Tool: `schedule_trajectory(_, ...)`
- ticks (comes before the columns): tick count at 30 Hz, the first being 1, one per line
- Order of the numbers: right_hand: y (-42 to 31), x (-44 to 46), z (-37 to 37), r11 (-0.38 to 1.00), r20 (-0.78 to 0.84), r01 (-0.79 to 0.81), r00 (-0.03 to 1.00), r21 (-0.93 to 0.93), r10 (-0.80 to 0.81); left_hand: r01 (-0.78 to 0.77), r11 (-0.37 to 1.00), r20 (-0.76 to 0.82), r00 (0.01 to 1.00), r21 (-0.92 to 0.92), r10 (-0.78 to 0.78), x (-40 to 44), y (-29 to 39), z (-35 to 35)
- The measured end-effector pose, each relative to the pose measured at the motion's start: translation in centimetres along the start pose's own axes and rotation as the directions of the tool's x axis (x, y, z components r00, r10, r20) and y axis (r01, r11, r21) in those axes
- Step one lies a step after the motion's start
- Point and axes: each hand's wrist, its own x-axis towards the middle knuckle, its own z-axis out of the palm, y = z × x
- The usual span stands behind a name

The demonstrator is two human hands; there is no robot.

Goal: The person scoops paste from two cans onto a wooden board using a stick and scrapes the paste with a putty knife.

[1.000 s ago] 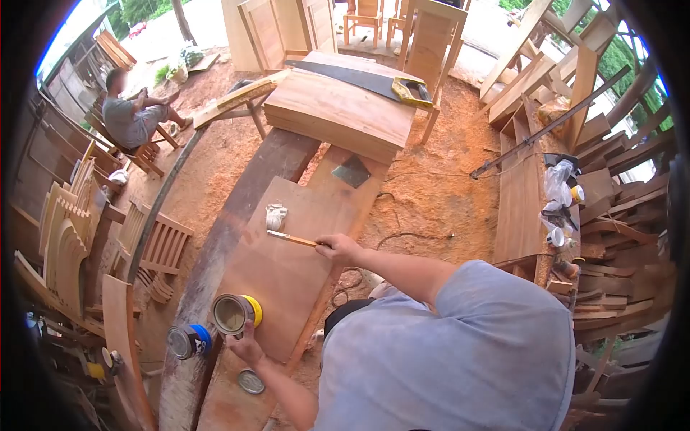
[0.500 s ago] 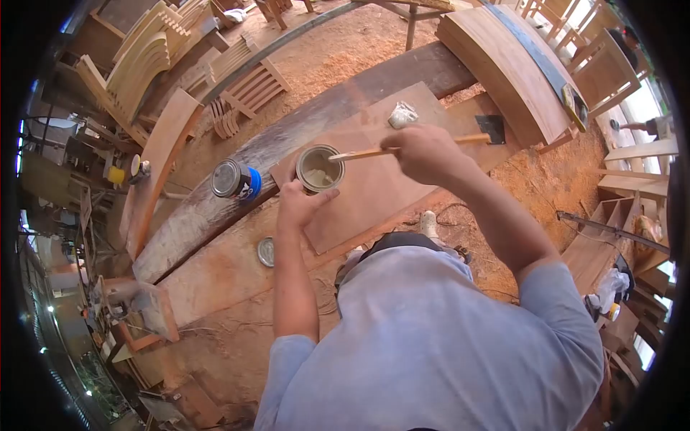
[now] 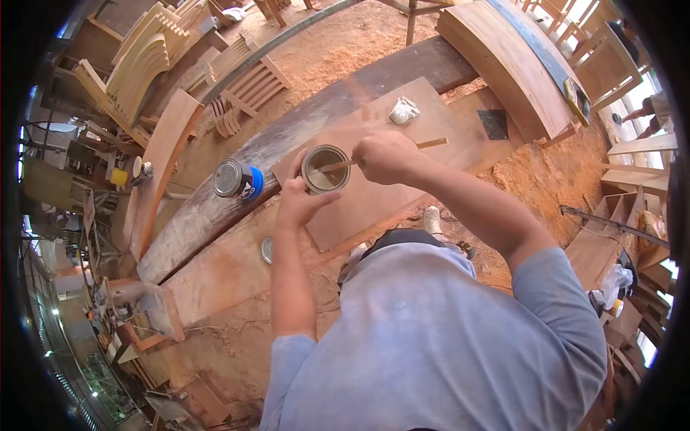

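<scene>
An open metal can (image 3: pixel 327 189) with a pale substance inside is tilted toward me. My left hand (image 3: pixel 300 201) grips it around its side. In my right hand (image 3: pixel 388 156) is a thin wooden stick (image 3: pixel 433 143); its near end reaches into the can, and its other end sticks out past my fist. Left of the can stands a closed can with a blue and black label (image 3: pixel 237 179). A round metal lid (image 3: pixel 267 250) lies below, partly hidden by my left forearm. Under my hands is a flat wooden sheet (image 3: pixel 359 223).
A crumpled white cloth or paper (image 3: pixel 404 110) and a dark square sheet (image 3: pixel 493 124) lie on the boards. Stacked curved planks (image 3: pixel 503 72) stand at upper right, slatted wooden parts (image 3: pixel 256 86) at upper left. Sawdust (image 3: pixel 338 61) covers the floor. Another person's arm (image 3: pixel 636 115) shows at far right.
My right hand has moved left and slightly down, bringing the stick's end from the can's rim down into the can. The can is still in my left hand.
</scene>
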Motion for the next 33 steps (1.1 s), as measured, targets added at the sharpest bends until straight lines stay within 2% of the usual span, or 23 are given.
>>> schedule_trajectory(1,0.8,-0.3,0.5,0.99,-0.006,-0.061,0.998,0.127,0.062,0.021,0.999,0.0,1.0,-0.046,-0.021,-0.2,-0.3,-0.1)
schedule_trajectory(2,1.4,-0.5,0.7,0.991,-0.003,-0.065,0.998,0.116,0.065,0.042,0.995,-0.001,0.999,-0.096,-0.042,-0.3,-0.6,0.1)
schedule_trajectory(4,2.1,-1.2,1.5,0.949,0.027,-0.095,0.995,0.301,0.091,0.015,0.993,0.013,1.0,-0.121,-0.014,-0.6,-1.1,0.0)
schedule_trajectory(8,3.5,-2.4,3.2,0.877,0.059,-0.107,0.994,0.469,0.089,-0.01,0.988,0.022,1.0,-0.157,0.013,-0.4,-2.3,-0.1)
schedule_trajectory(9,3.1,-2.9,3.1,0.899,0.013,-0.13,0.99,0.419,0.137,-0.009,0.988,0.02,1.0,-0.156,0.012,-0.4,-3.0,-0.1)
schedule_trajectory(10,2.8,-3.2,2.7,0.915,-0.035,-0.158,0.982,0.37,0.183,0.087,0.972,0.049,0.996,-0.216,-0.079,-0.5,-3.8,-0.1)
schedule_trajectory(11,2.3,-3.3,2.0,0.915,-0.034,-0.16,0.982,0.37,0.186,0.183,0.945,0.086,0.982,-0.273,-0.166,-0.6,-4.2,-0.1)
schedule_trajectory(12,1.4,-3.4,1.0,0.972,-0.119,-0.088,0.986,0.217,0.116,0.185,0.944,0.096,0.982,-0.274,-0.164,-0.7,-4.0,-0.2)
schedule_trajectory(14,-0.3,-3.1,0.0,1.0,-0.25,0.015,0.968,-0.016,-0.019,0.033,0.993,0.013,0.999,-0.109,-0.032,-0.4,-3.3,-0.3)
schedule_trajectory(15,-1.2,-2.6,-0.1,0.995,-0.304,0.038,0.951,-0.094,-0.065,0.148,0.985,0.092,0.986,-0.089,-0.14,-0.3,-2.3,-0.7)
schedule_trajectory(16,-1.8,-1.8,0.4,0.972,-0.193,0.028,0.978,-0.233,-0.075,0.065,0.997,0.053,0.996,0.031,-0.067,-0.2,-0.7,-0.8)
schedule_trajectory(17,-2.7,-1.0,0.6,0.958,-0.238,0.081,0.96,-0.276,-0.149,-0.046,0.99,0.016,0.999,0.133,0.045,-0.1,0.7,-0.5)
schedule_trajectory(18,-1.7,0.3,3.2,0.906,-0.243,0.153,0.934,-0.394,-0.263,-0.062,0.998,-0.05,0.997,0.023,0.063,0.2,1.4,0.3)
schedule_trajectory(19,-2.0,-0.2,2.8,0.941,-0.391,0.21,0.869,-0.266,-0.305,-0.042,0.994,0.065,0.997,0.1,0.036,0.0,1.7,-0.2)
schedule_trajectory(20,-1.4,0.3,2.9,0.957,-0.418,0.245,0.861,-0.155,-0.289,0.147,0.968,0.091,0.987,-0.202,-0.131,-0.3,-0.6,0.2)
schedule_trajectory(21,-0.6,-0.2,2.1,0.979,-0.287,0.178,0.937,-0.095,-0.198,0.032,0.955,-0.014,0.999,-0.295,-0.038,-0.4,-3.4,0.8)
schedule_trajectory(22,-0.3,-0.5,1.5,0.992,-0.143,0.124,0.982,-0.023,-0.126,0.004,0.992,0.024,1.0,-0.129,-0.001,-0.9,-2.4,0.1)
schedule_trajectory(23,0.2,-1.1,1.7,0.993,-0.096,0.073,0.993,0.089,-0.065,-0.061,0.997,-0.04,0.997,-0.039,0.059,-1.6,-4.0,0.4)
schedule_trajectory(24,0.7,-1.7,2.5,0.979,-0.036,0.022,0.999,0.204,-0.015,-0.088,0.995,-0.046,0.995,-0.047,0.086,-1.9,-2.9,0.4)
schedule_trajectory(26,1.8,-2.2,3.9,0.906,0.006,-0.103,0.994,0.41,0.11,0.26,0.917,0.057,0.965,-0.304,-0.255,-2.3,0.2,0.1)
schedule_trajectory(27,1.7,-3.2,3.8,0.873,0.031,-0.121,0.992,0.472,0.121,0.236,0.919,0.049,0.971,-0.316,-0.233,-2.5,0.1,0.6)
schedule_trajectory(29,2.5,-3.6,5.4,0.846,-0.02,-0.117,0.989,0.52,0.149,0.009,0.946,-0.096,0.995,-0.323,-0.042,-2.7,-0.2,0.8)
schedule_trajectory(33,3.9,-3.2,7.9,0.835,-0.092,-0.032,0.991,0.549,0.098,0.161,0.854,-0.097,0.966,-0.495,-0.238,-1.8,-5.7,1.3)
